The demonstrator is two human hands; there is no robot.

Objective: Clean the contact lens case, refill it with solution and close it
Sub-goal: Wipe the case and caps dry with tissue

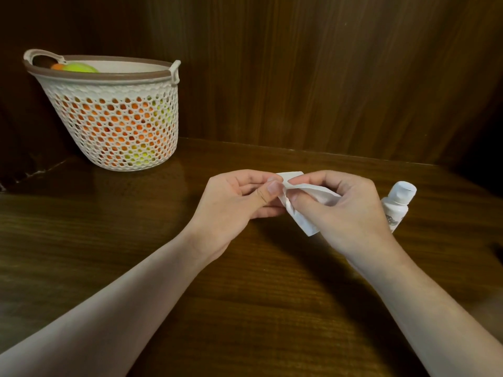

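My left hand (236, 202) and my right hand (345, 210) meet above the middle of the wooden table (136, 240). Both pinch a white tissue (302, 219) that is folded and crumpled between the fingertips. The tissue hangs down under my right thumb. The contact lens case is hidden; I cannot tell whether it lies inside the tissue or in my left fingers. A small white solution bottle (397, 205) with a white cap stands just behind my right hand, partly covered by it.
A white perforated plastic basket (117, 118) with a brown rim stands at the back left and holds orange and yellow-green balls. A dark wooden wall (326, 77) closes off the back of the table.
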